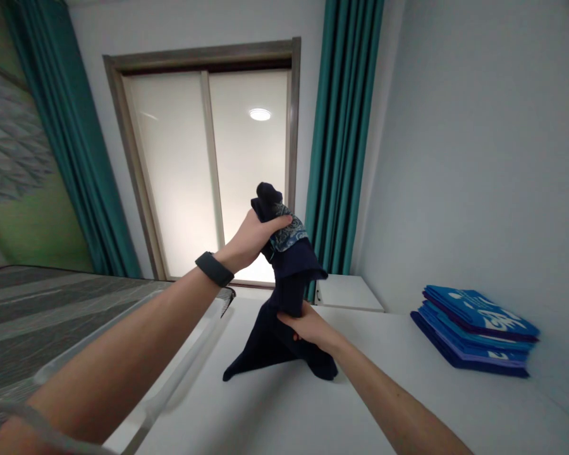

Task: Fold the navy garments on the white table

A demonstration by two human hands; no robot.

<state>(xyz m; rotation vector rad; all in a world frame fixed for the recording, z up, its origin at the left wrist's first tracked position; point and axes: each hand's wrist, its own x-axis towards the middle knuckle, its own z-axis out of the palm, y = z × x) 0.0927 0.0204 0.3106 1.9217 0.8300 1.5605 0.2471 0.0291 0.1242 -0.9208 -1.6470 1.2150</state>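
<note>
A dark navy garment (pixel 291 297) with a blue-and-white patterned panel hangs bunched in front of me. My left hand (pixel 253 237), a black band on its wrist, is closed around the bunched upper end beside the patterned panel. Lower down, my right hand (pixel 310 325) grips a fold of the same cloth, its fingers partly hidden by the fabric. The garment's lower ends spread out and reach down to the white tabletop (pixel 246 417). What kind of garment it is, I cannot tell from its folds.
At the right, a stack of folded blue clothes (pixel 478 328) lies near the wall. A translucent plastic bin (pixel 171 373) stands along the left side, with a grey striped bed (pixel 66 303) beyond it. Behind are a white cabinet (pixel 346 292), teal curtains (pixel 346 126) and sliding doors (pixel 171 164).
</note>
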